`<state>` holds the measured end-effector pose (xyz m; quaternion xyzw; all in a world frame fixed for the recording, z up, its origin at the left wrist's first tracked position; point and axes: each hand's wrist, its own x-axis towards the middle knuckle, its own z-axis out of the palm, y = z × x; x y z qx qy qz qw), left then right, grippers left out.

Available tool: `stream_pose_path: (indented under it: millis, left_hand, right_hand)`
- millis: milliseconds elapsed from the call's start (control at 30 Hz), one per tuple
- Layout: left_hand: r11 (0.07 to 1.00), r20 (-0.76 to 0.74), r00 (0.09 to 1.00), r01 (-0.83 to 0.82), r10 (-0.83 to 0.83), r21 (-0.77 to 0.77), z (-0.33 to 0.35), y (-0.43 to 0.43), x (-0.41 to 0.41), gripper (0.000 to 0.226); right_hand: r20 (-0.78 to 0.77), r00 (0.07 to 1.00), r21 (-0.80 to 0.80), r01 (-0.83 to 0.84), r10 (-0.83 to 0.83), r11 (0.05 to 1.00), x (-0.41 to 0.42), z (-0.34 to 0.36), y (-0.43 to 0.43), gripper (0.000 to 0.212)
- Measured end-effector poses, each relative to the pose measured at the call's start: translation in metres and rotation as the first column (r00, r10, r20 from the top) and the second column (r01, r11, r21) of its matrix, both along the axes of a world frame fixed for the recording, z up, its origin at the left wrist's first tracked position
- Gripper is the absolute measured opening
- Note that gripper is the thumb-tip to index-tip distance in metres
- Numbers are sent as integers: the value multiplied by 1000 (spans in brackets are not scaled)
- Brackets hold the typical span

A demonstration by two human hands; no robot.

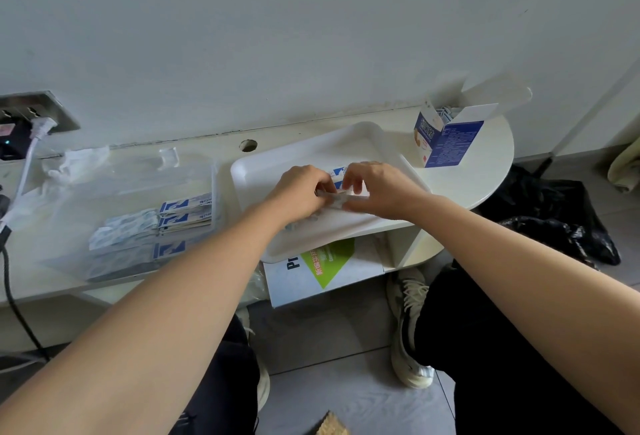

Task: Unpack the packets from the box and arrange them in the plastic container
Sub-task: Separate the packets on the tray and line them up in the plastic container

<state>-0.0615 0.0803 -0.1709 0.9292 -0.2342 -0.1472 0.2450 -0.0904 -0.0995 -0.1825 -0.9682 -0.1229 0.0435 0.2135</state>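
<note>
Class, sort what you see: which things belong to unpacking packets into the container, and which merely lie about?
Job: open blue-and-white cardboard box; blue-and-white paper packets in left hand and right hand; clear plastic container; white plastic tray.
Lying about: white power plug; black plastic bags; green-and-white printed carton.

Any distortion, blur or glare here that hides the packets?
Head view: wide-angle bending curves the table edge; light soft, even, no hard shadows; stored packets look hazy through the clear plastic container; held packets are mostly covered by the left hand and right hand.

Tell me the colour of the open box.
The box is mostly blue and white; the head view shows it.
</note>
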Motion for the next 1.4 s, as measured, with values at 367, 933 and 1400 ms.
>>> stream_pose_path:
  millis: [367,933,1400]
  left_hand:
    - [938,79,993,-106,85,330,11,41,9,43]
    - [937,135,988,21,-72,350,2,51,14,32]
    - [967,82,995,-67,48,244,5,48,14,17]
  right_hand:
    - [-292,947,273,218,-135,937,7,17,11,27]
    - [-392,912,319,256,-118,913,1,20,30,20]
    - [-214,976,293,33,32,955,3,18,40,10]
